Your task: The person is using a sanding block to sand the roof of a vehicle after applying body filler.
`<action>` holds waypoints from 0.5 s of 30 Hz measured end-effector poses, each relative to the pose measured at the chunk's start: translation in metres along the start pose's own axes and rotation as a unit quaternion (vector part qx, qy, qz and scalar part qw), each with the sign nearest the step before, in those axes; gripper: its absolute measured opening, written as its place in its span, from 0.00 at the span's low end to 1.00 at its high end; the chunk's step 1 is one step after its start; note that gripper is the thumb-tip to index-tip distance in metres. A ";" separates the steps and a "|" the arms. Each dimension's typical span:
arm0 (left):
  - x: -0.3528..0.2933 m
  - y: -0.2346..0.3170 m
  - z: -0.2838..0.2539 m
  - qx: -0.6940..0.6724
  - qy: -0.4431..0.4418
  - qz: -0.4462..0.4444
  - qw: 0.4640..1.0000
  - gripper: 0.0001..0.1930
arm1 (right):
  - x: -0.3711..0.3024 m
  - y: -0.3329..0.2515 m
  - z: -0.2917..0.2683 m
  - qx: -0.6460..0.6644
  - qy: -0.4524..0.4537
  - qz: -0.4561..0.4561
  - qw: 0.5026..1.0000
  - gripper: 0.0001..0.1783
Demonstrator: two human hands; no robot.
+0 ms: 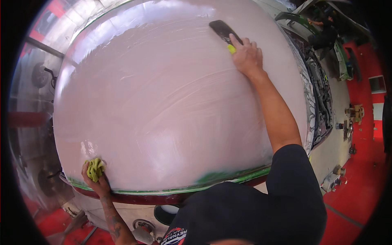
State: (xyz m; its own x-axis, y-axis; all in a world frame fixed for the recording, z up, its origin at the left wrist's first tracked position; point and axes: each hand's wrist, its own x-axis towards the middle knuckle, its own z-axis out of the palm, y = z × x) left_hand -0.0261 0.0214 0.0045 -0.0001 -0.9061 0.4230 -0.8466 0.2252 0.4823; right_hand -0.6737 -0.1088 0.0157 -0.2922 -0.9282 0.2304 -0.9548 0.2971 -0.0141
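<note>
A large curved car panel [183, 110], pinkish-grey, wet and streaked, spreads in front of me, with green along its near edge. At its far right part, my right hand [249, 59] is closed on a long dark sanding block [222, 30], which lies flat against the surface. A small bright yellow piece [231, 49] shows beside the thumb; what it belongs to, I cannot tell. Over the near left corner, my left hand [96, 183] grips a bunched yellow-green cloth [95, 169], resting on the panel by a wet, shiny patch.
Right of the panel lies an exposed engine bay [320, 85], bordered by crumpled masking film [306, 87]. Another person [324, 36] stands at the far right near green car parts. Beneath the near edge are a round bucket [166, 213] and a wheel-like part [143, 225] on the floor.
</note>
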 end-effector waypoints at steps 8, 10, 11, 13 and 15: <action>0.004 0.017 0.002 0.052 0.005 0.017 0.998 0.24 | -0.011 0.135 0.012 -0.098 -0.101 0.288 0.947 0.31; 0.004 0.019 0.001 0.052 0.014 0.017 0.998 0.25 | -0.003 0.067 0.009 -0.057 -0.069 0.206 0.974 0.31; 0.004 0.018 0.000 0.047 0.012 0.018 0.999 0.24 | 0.000 0.017 0.002 -0.034 -0.047 0.137 0.989 0.30; 0.006 0.020 0.000 0.036 0.011 0.022 0.999 0.24 | 0.001 -0.089 -0.002 0.042 -0.003 0.003 0.999 0.28; 0.008 0.021 0.001 0.036 0.009 0.026 0.999 0.24 | -0.006 -0.196 -0.018 0.100 -0.034 -0.100 0.989 0.28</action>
State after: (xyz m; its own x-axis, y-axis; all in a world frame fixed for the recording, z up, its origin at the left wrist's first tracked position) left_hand -0.0448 0.0186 0.0176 -0.0359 -0.8869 0.4606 -0.8814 0.2453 0.4036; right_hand -0.4839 -0.1574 0.0344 -0.0934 -0.9787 0.1827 -0.9836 0.0622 -0.1695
